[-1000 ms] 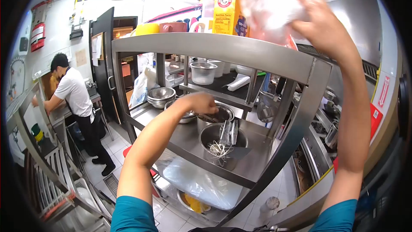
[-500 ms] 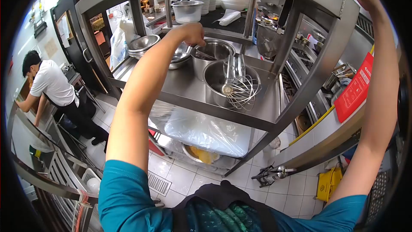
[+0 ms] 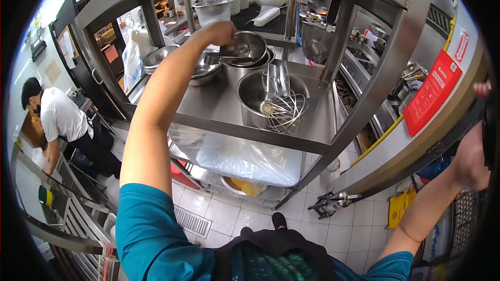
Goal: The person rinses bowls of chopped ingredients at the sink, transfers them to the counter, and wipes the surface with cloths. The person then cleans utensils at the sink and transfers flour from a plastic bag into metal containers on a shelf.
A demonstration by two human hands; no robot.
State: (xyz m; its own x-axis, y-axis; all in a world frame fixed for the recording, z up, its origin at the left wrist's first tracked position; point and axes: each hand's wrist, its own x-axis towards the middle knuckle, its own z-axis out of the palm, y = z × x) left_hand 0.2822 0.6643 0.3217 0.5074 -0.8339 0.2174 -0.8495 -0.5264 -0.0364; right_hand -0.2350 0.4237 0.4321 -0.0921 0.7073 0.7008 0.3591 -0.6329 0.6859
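My left hand [image 3: 223,32] is closed on the rim of a round metal bowl [image 3: 250,46], tilted over a tall metal pot [image 3: 238,75]. A dark-looking handle [image 3: 221,58] lies across the bowl's lower side; I cannot tell whether it belongs to the bowl. In front stands a second pot [image 3: 252,112] with a whisk [image 3: 289,112] and clear-looking utensils [image 3: 276,78] leaning in it. Left of the pots sit stacked metal bowls [image 3: 203,79]. Far to the right, my right hand [image 3: 471,161] is at a dark edge of the view, blurred, its fingers partly hidden.
Steel posts [image 3: 385,52] frame the shelf. Below are plastic-wrapped packs [image 3: 250,158] and a bowl with something yellow [image 3: 247,184]. A red fire-blanket-like box [image 3: 432,93] hangs on the right wall, above a yellow bucket [image 3: 401,208]. Another person [image 3: 65,114] bends over at the left.
My left hand has come up from the tall pot with the round metal bowl. My right hand has swung down from the upper right to the right edge. The view has shifted slightly.
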